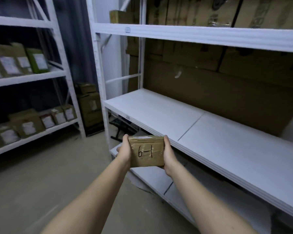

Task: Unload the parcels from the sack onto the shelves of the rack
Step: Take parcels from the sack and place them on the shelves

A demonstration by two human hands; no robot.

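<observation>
White rack (227, 132), both hands gripping parcel (146, 151)

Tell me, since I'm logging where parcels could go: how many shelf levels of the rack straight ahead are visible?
3. The top shelf carries cardboard boxes; the middle shelf lies just beyond the held parcel; the bottom shelf sits below both hands. Others may lie outside the frame.

A small brown cardboard parcel (146, 151), taped over and marked "6-1" in black pen, is held level in the air just off the front edge of the rack's (210, 137) middle white shelf, near its left corner. That shelf's boards meet at a seam.
</observation>
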